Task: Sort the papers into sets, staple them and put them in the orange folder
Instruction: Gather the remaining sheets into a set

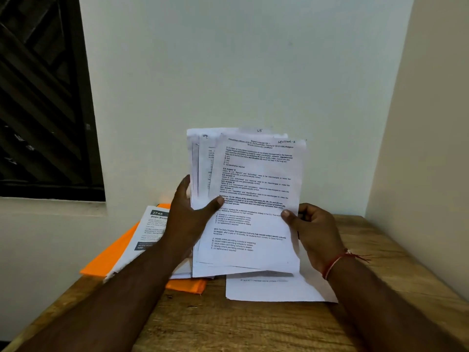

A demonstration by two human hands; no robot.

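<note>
I hold a fanned stack of printed papers (253, 189) upright above the table. My left hand (190, 214) grips the stack's left edge, thumb on the front. My right hand (312, 224) pinches the right edge of the front sheet, which has "SECTION-3" written at its top. The orange folder (111, 255) lies flat on the table's left side, partly under my left arm. On it rests a printed sheet (149, 229) headed "2748". A white sheet (274, 288) lies flat on the table below the held stack. No stapler is in view.
The wooden table (253, 326) stands in a corner, with a white wall behind and a cream wall (431, 123) to the right. A dark window with a grille (43, 97) is at the left, above a white ledge.
</note>
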